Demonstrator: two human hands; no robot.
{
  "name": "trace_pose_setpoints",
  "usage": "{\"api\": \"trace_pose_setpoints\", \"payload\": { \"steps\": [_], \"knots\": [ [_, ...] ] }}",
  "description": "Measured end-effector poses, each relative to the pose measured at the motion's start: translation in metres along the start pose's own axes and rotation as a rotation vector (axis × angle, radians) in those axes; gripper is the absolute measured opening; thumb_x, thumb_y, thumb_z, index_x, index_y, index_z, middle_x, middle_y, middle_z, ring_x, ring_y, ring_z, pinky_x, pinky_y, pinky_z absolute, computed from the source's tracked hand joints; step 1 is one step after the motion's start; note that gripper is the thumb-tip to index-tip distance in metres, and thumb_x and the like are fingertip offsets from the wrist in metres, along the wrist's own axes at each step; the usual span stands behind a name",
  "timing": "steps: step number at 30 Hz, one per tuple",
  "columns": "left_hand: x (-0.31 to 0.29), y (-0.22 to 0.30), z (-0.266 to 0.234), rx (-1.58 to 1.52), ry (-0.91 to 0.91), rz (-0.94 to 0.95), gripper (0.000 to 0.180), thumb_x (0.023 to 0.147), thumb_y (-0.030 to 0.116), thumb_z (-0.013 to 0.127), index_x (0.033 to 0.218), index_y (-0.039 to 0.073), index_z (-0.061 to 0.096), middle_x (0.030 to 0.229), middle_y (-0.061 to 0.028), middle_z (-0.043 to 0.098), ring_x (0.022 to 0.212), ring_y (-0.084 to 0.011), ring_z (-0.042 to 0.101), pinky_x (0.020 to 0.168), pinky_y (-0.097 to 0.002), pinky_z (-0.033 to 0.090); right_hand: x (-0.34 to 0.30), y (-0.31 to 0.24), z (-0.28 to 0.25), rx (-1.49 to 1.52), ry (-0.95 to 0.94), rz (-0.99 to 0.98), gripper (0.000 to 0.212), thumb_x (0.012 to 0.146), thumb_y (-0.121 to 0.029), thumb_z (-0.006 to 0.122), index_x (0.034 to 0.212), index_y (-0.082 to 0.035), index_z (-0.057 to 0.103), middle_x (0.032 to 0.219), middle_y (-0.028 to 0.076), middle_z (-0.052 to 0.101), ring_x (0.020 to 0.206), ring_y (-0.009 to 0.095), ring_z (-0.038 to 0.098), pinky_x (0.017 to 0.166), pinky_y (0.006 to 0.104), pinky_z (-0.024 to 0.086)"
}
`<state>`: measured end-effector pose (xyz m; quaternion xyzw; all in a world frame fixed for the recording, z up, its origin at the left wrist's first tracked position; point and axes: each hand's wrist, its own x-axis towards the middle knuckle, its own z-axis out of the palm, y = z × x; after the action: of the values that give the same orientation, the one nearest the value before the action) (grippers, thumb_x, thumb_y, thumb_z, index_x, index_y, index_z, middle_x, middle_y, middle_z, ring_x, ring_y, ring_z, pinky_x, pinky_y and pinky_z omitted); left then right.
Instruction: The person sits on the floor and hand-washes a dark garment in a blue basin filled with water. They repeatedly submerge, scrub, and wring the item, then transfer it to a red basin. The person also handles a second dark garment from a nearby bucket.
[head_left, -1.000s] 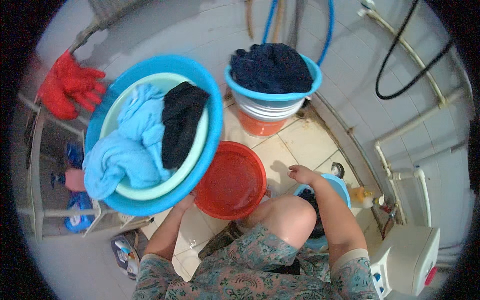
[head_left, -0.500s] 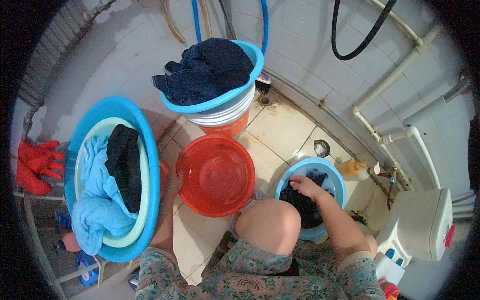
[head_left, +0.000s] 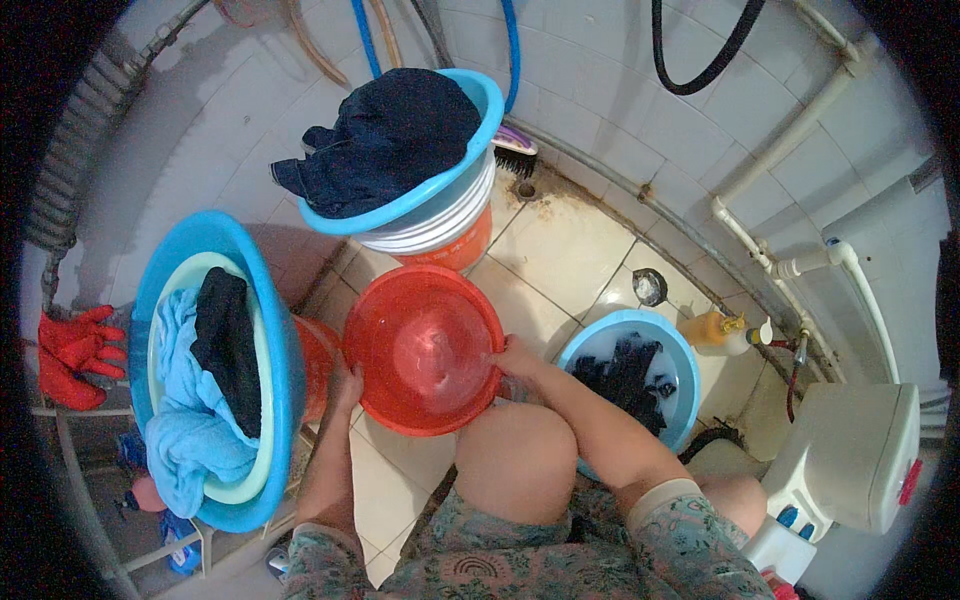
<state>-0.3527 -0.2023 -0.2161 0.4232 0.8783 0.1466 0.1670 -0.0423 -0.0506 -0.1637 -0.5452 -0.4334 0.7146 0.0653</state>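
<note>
A red plastic basin is in front of me, with shiny water showing at its bottom. My left hand is closed on the basin's left rim. On the opposite rim my right hand grips it, fingers partly hidden behind the edge. To the right of my right forearm, a light blue basin holds dark wet clothing in cloudy water.
Left, a large blue basin holds a pale green basin with a light blue towel and black cloth. Dark jeans fill a blue basin atop a bucket. A yellow bottle and toilet stand right.
My right hand has left the dark clothing in the light blue basin and moved left onto the red basin's rim. My left hand stays at the red basin's left side.
</note>
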Motion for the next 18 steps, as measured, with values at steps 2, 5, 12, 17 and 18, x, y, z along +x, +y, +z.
{"api": "trace_pose_setpoints", "payload": {
  "steps": [2,5,12,17,18],
  "knots": [
    [0.003,0.003,-0.005,-0.062,-0.001,0.104,0.051,0.084,0.012,0.050,0.128,-0.004,0.031,0.119,-0.0292,0.048,0.107,-0.0424,0.050,0.091,-0.0452,0.040,0.007,0.002,-0.003,-0.182,0.100,-0.072,0.061,0.071,-0.027,0.071,0.117,0.002,0.043,0.105,0.017,0.058,0.096,0.030,0.057,0.083,0.0390,0.046],
    [0.008,0.020,-0.012,0.013,-0.054,0.088,0.047,0.084,0.012,0.051,0.125,-0.004,0.035,0.117,-0.0289,0.049,0.105,-0.0426,0.051,0.091,-0.0448,0.040,0.013,0.003,-0.009,-0.447,0.258,-0.178,0.062,0.066,-0.026,0.072,0.113,0.003,0.044,0.097,0.022,0.060,0.095,0.035,0.058,0.084,0.0392,0.046],
    [0.034,0.058,-0.005,-0.212,-0.094,0.260,0.042,0.086,0.012,0.050,0.125,0.000,0.037,0.116,-0.0255,0.051,0.106,-0.0402,0.051,0.092,-0.0435,0.040,-0.021,0.007,-0.038,-0.387,0.318,-0.226,0.048,0.062,-0.023,0.070,0.100,0.003,0.054,0.097,0.022,0.061,0.093,0.034,0.060,0.081,0.0404,0.046],
    [0.046,0.156,-0.030,0.016,-0.296,0.194,0.043,0.088,0.015,0.050,0.127,0.003,0.036,0.112,-0.0236,0.056,0.104,-0.0396,0.054,0.089,-0.0446,0.043,-0.029,0.035,-0.062,-0.310,0.455,-0.212,0.048,0.064,-0.019,0.070,0.105,0.001,0.056,0.095,0.021,0.063,0.089,0.032,0.062,0.077,0.0388,0.048],
    [0.048,0.162,-0.023,0.016,-0.282,0.243,0.039,0.087,0.014,0.049,0.123,0.003,0.036,0.104,-0.0257,0.057,0.095,-0.0416,0.056,0.082,-0.0492,0.044,-0.024,0.043,-0.070,-0.394,0.484,-0.116,0.040,0.068,-0.024,0.067,0.105,-0.011,0.062,0.097,0.016,0.064,0.093,0.032,0.061,0.081,0.0391,0.047]
  ]
}}
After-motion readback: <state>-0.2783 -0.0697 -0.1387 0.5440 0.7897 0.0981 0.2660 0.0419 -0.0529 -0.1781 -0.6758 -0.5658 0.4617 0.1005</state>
